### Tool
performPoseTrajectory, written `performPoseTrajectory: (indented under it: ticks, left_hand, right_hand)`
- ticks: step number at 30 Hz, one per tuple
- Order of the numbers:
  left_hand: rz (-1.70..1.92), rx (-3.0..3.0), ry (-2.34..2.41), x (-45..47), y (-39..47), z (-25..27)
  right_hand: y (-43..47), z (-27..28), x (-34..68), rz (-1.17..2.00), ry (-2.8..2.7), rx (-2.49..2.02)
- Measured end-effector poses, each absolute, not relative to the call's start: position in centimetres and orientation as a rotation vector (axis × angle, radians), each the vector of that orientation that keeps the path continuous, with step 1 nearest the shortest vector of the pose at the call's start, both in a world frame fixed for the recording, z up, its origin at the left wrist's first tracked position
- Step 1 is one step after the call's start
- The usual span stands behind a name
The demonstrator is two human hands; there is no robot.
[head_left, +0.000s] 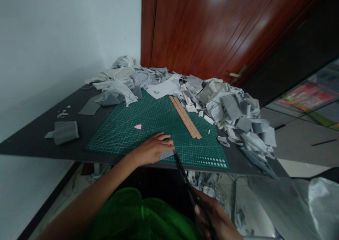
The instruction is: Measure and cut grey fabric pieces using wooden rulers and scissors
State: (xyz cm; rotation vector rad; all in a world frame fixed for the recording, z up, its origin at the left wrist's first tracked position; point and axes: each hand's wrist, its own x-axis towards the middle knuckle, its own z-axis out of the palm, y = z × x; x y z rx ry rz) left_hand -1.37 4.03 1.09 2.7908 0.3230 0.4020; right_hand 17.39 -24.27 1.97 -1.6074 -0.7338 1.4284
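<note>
The head camera looks forward and down across the bench [34, 134] — close range. The door [196, 31] stands farther back.

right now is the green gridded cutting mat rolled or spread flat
Spread flat: the green cutting mat lies across the dark tabletop, grid lines showing.

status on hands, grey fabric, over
Left hand resting on grey fabric piece, green gridded mat beneath. Right hand holding long black scissors, tips at fabric's edge. Nothing visible blocking.
</note>
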Motion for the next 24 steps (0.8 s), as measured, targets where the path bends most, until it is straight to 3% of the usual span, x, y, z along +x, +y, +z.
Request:
performPoseTrajectory:
  ticks: [11,24]
  left_hand:
    - [0.449,2.677,0.295,-1.3,4.3,0.7]
    - [0.556,2.676,0.286,-1.1,4.4,-0.1]
  right_hand:
    - [-23.6,2.6,18.4,1.589,-0.811,-1.641]
    - [-24.2,3.2,17.5,1.496,-0.659,-1.669]
